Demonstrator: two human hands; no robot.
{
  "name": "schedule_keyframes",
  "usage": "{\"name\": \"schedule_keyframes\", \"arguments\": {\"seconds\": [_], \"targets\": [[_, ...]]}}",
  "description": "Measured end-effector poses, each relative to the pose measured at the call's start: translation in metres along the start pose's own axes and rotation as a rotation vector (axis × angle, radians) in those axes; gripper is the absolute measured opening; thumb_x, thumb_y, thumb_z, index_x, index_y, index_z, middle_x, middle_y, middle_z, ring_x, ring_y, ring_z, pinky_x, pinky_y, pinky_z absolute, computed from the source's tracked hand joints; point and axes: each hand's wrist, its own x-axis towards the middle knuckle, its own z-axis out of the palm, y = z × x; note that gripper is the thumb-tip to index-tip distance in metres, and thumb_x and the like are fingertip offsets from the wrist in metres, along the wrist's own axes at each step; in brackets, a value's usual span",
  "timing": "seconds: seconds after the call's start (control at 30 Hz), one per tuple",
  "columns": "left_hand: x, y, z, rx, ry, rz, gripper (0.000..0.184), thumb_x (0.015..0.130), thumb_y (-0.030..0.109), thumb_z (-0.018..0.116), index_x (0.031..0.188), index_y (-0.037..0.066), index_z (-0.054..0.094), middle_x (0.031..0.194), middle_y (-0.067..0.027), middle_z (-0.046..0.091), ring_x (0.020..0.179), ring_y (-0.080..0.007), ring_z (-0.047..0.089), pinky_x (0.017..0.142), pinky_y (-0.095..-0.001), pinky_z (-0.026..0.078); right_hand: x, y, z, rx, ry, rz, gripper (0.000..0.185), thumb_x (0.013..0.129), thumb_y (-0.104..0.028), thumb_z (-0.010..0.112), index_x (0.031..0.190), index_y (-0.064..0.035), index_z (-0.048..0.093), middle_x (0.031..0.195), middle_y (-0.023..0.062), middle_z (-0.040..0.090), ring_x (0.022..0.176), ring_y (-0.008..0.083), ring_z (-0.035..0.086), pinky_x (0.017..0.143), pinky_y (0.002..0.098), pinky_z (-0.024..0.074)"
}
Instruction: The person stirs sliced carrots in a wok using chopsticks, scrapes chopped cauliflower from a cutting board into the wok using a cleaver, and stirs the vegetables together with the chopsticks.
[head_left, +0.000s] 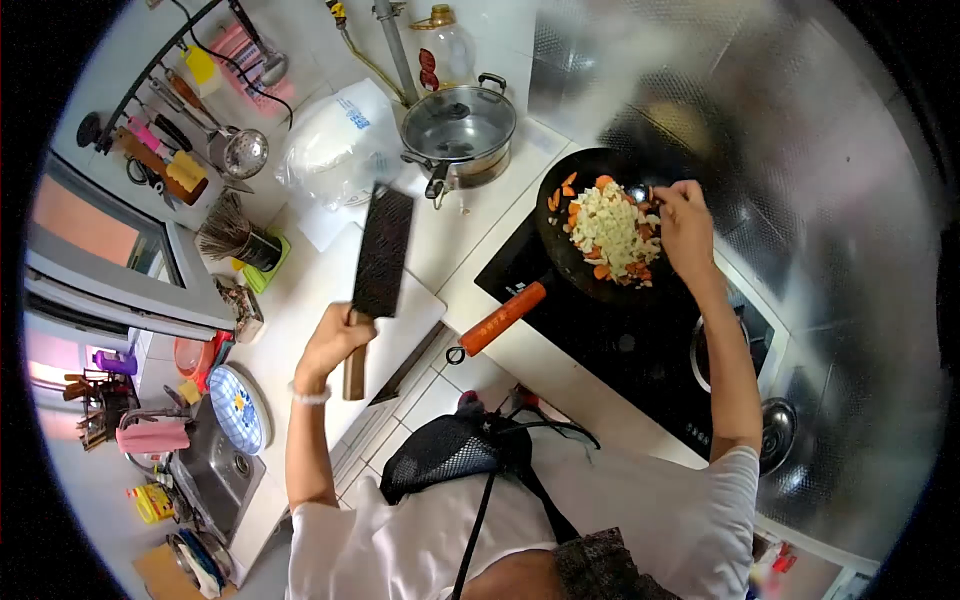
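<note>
My left hand [337,340] is closed round the wooden handle of a cleaver [383,250], whose dark, wide blade points away from me above the white cutting board [425,318]. My right hand [686,228] is over the right side of a black wok [572,262], with the fingers pinched together; what they hold, if anything, is too small to tell. Pale chopped pieces [610,222] lie heaped in the wok over orange carrot pieces [602,271]. The wok's red-orange handle [503,323] points toward the counter's front edge.
The wok sits on a black cooktop [630,350]. Behind the board are a lidded steel pot [458,135] and a plastic bag [340,150]. A utensil holder [258,247], a blue-patterned plate [238,408] and a sink [215,465] are at the left.
</note>
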Motion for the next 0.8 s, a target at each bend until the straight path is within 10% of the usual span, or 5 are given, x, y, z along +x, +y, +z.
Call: {"name": "schedule_keyframes", "arguments": {"seconds": [0.17,0.4,0.63,0.8], "targets": [[-0.013,-0.11,-0.013,0.895,0.401,-0.155,0.014,0.071,0.013,0.058,0.073,0.0,0.063,0.072,-0.0209,0.065,0.066,-0.0376,0.063,0.063,-0.0439,0.049,0.022,-0.008,-0.034,0.198,0.332,-0.086,0.031,0.096,-0.025,0.05,0.092,0.003,0.063,0.083,0.01,0.057,0.072,0.0182,0.056,0.065,0.0292,0.0447],[-0.011,-0.249,-0.018,1.116,0.612,-0.257,0.018,0.075,0.015,0.059,0.083,-0.001,0.061,0.076,-0.0203,0.067,0.068,-0.0356,0.066,0.064,-0.0419,0.054,0.012,-0.01,-0.027,0.223,0.424,0.066,0.04,0.097,-0.032,0.044,0.08,0.0009,0.06,0.066,0.0061,0.053,0.062,0.0159,0.049,0.058,0.0308,0.0384],[-0.008,-0.289,-0.009,1.199,0.648,-0.288,0.023,0.081,0.021,0.058,0.089,0.0,0.056,0.081,-0.0187,0.066,0.068,-0.035,0.067,0.062,-0.0422,0.054,-0.039,0.009,0.014,0.401,-0.075,0.3,0.032,0.095,-0.027,0.052,0.077,-0.0007,0.054,0.056,0.0016,0.041,0.053,0.0074,0.039,0.049,0.0274,0.0329],[-0.007,-0.294,-0.007,1.13,0.607,-0.329,0.04,0.084,0.039,0.058,0.091,0.0,0.056,0.084,-0.0182,0.066,0.07,-0.0357,0.066,0.064,-0.0448,0.054,-0.059,-0.008,0.015,0.321,-0.202,0.188,0.024,0.092,-0.019,0.055,0.091,0.0041,0.062,0.075,0.0124,0.062,0.065,0.0184,0.061,0.061,0.0308,0.047]]}}
